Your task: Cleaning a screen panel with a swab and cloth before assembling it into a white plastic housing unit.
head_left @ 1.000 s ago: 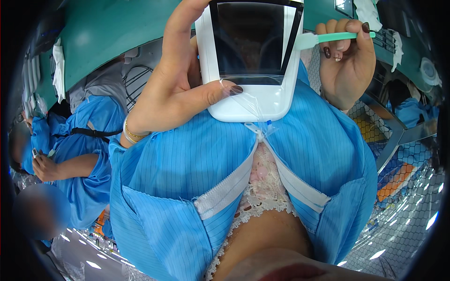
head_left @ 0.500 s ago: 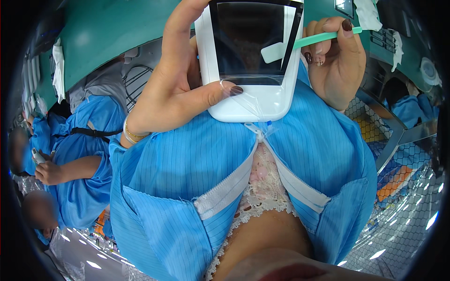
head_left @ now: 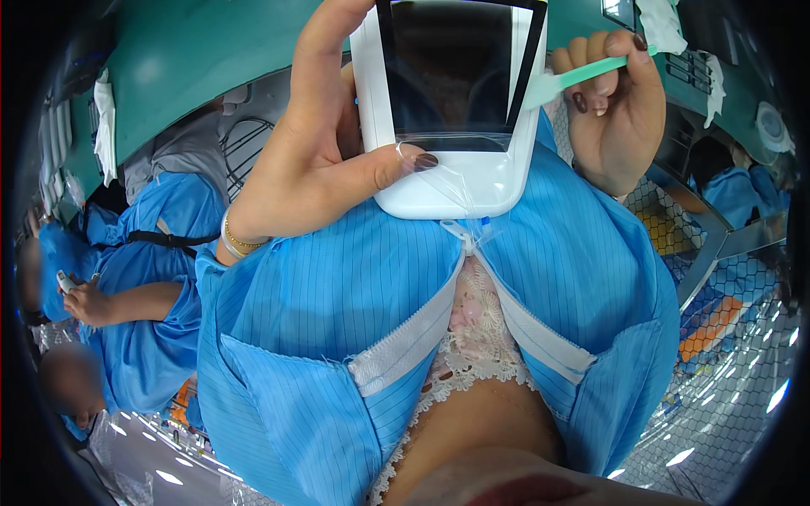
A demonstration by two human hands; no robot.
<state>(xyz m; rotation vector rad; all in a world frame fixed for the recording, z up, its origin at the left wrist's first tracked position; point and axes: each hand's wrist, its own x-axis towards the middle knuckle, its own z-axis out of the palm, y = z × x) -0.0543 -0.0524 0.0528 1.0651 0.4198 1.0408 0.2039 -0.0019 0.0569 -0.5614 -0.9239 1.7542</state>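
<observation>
My left hand [head_left: 308,160] grips a white device with a dark screen [head_left: 485,184] by its left side, the thumb lying on its lower front. Clear film [head_left: 443,171] sticks out from under that thumb, below the screen. In my right hand [head_left: 623,126] is a green-handled cleaning swab [head_left: 595,71], pinched between thumb and fingers. Its pale flat head rests at or just over the right edge of the device; whether it touches cannot be told. The top of the device is cut off by the picture's edge.
A green work table [head_left: 194,76] stretches behind the device. White cloths [head_left: 662,25] hang at its right. On the left, a person in blue [head_left: 160,287] holds a small light-coloured object. Another person in blue [head_left: 732,194] is at the right, near a metal-framed mesh [head_left: 717,270].
My right hand has shifted right with the swab, whose head has moved off the screen to the device's right edge. My left hand and the device have stayed in place.
</observation>
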